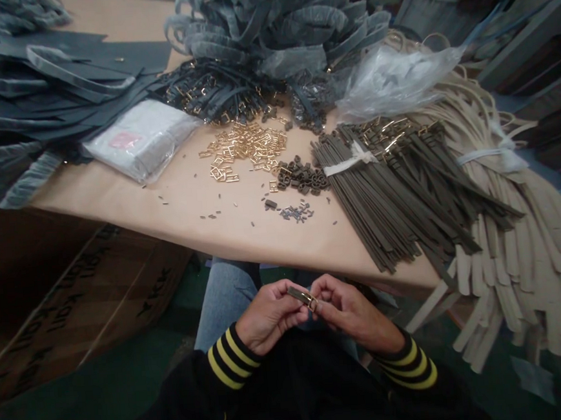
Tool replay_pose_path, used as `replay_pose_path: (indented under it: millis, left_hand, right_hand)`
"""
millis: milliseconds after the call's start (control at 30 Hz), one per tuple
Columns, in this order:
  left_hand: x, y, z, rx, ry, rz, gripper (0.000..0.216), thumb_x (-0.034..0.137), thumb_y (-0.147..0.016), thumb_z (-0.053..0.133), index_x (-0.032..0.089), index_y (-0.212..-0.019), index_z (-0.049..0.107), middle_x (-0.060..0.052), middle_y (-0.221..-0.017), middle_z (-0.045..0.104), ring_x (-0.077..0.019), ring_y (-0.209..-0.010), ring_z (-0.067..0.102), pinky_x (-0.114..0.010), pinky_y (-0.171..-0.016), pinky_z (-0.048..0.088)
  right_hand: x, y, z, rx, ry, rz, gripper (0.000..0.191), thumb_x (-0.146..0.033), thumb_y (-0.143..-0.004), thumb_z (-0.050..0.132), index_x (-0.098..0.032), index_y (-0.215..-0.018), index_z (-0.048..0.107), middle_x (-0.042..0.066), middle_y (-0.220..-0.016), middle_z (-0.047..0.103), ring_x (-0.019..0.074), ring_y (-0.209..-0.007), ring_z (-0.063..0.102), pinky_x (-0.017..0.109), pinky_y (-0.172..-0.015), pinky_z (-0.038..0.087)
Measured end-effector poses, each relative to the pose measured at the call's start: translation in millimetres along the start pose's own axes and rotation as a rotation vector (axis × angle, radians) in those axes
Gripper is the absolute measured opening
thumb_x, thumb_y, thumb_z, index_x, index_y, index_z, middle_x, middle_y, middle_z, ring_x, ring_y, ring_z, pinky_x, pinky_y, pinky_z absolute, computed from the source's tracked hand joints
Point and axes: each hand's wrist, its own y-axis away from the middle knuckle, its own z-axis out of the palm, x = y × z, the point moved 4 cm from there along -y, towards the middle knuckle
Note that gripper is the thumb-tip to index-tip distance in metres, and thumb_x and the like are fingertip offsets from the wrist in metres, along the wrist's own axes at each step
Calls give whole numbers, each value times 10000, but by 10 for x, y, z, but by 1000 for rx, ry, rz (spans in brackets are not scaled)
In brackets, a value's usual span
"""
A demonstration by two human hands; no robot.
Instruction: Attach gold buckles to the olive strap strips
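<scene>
Both my hands meet over my lap, below the table's near edge. My left hand (269, 316) pinches the end of a short olive-brown strap (297, 293). My right hand (349, 311) is closed on a small gold buckle (309, 300) at that strap's other end. On the table lie a scatter of gold buckles (244, 149), a small heap of dark loops (302, 176) and a bundle of olive-brown straps (390, 188) tied with white tape.
The paper-covered table (187, 204) also holds black straps with buckles (213, 95), grey strap piles (284, 15), cream straps (521, 243) hanging over the right edge, a white packet (141, 138) and a clear bag (391, 78). A cardboard box (74, 297) stands at the left.
</scene>
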Motion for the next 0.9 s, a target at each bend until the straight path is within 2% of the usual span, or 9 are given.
replay_pose_path:
  millis: [133, 233, 333, 467, 733, 900]
  left_hand:
    - [-5, -14, 20, 15, -35, 13, 133, 86, -592, 656, 102, -658, 541, 6, -580, 612, -33, -447, 546, -108, -469, 476]
    - [14, 7, 25, 47, -66, 20, 166, 107, -571, 673, 107, -663, 535, 11, -581, 601, -32, -457, 536, -117, -474, 465]
    - [56, 61, 35, 70, -82, 73, 205, 147, -562, 693, 116, -694, 539, 15, -615, 588, -52, -541, 548, -148, -531, 477]
    - [90, 110, 62, 18, -137, 114, 201, 212, -597, 686, 114, -715, 555, 13, -659, 565, -76, -644, 542, -201, -626, 486]
    - [129, 75, -21, 131, -198, 228, 224, 300, -642, 644, 120, -691, 521, 21, -610, 531, -76, -580, 518, -195, -536, 467]
    - [150, 68, -42, 133, -229, 239, 230, 295, -639, 643, 122, -697, 503, 25, -605, 530, -80, -576, 529, -211, -556, 464]
  right_hand:
    - [-31, 13, 17, 60, 95, -87, 225, -307, -814, 451, -180, -993, 404, -15, -705, 527, 57, -486, 425, 168, -434, 330]
    - [-58, 17, 13, 99, 262, -205, 107, -255, -819, 438, -178, -872, 489, 1, -735, 533, 69, -531, 466, 178, -469, 361]
    - [-55, 11, -6, 140, 310, -277, 78, -216, -813, 434, -179, -810, 503, -1, -721, 535, 76, -539, 486, 184, -488, 380]
    - [-33, -4, -26, 169, 320, -268, 69, -205, -806, 440, -181, -807, 505, -10, -684, 533, 77, -515, 486, 191, -502, 402]
    - [-33, -7, -8, 151, 331, -257, 70, -183, -798, 436, -178, -805, 506, -19, -653, 524, 80, -503, 511, 194, -510, 418]
    - [-18, -12, -20, 145, 334, -234, 60, -182, -800, 443, -179, -801, 503, -29, -625, 519, 80, -502, 518, 191, -516, 415]
